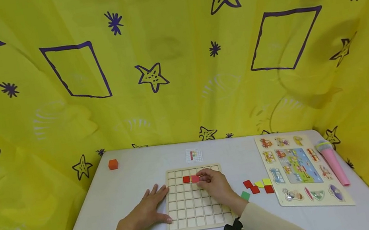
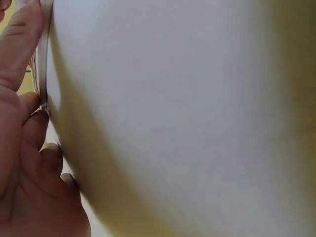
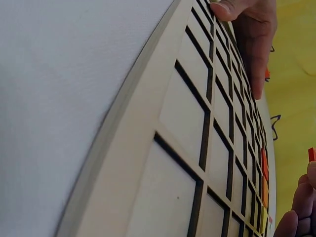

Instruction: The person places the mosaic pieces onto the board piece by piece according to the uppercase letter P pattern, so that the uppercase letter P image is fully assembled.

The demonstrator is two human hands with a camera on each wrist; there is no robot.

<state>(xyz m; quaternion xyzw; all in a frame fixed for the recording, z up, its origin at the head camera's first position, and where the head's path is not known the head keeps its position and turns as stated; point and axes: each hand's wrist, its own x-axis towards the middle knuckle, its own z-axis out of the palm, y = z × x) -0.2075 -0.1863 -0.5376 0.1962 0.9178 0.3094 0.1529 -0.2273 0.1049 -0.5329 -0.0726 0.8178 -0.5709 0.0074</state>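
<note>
A wooden grid board (image 1: 184,203) lies on the table. One red square tile (image 1: 186,179) sits in a cell of its second row. My right hand (image 1: 215,186) pinches another red square tile (image 1: 195,178) by its edge, just right of the first. Seen from the right wrist, the held tile (image 3: 312,154) is raised above the board, where red (image 3: 264,163), orange and yellow pieces lie along the far side. With fingers spread, my left hand (image 1: 147,211) rests at the board's left edge; the thumb touches its frame. The left wrist view shows those fingers (image 2: 29,133) along that edge.
Right of the board lie several loose red, yellow and green tiles (image 1: 255,189). Beyond them are a picture puzzle board (image 1: 280,196) and a pink toy microphone (image 1: 335,165). A small pattern card (image 1: 193,155) lies behind the grid; an orange cube (image 1: 113,164) stands back left.
</note>
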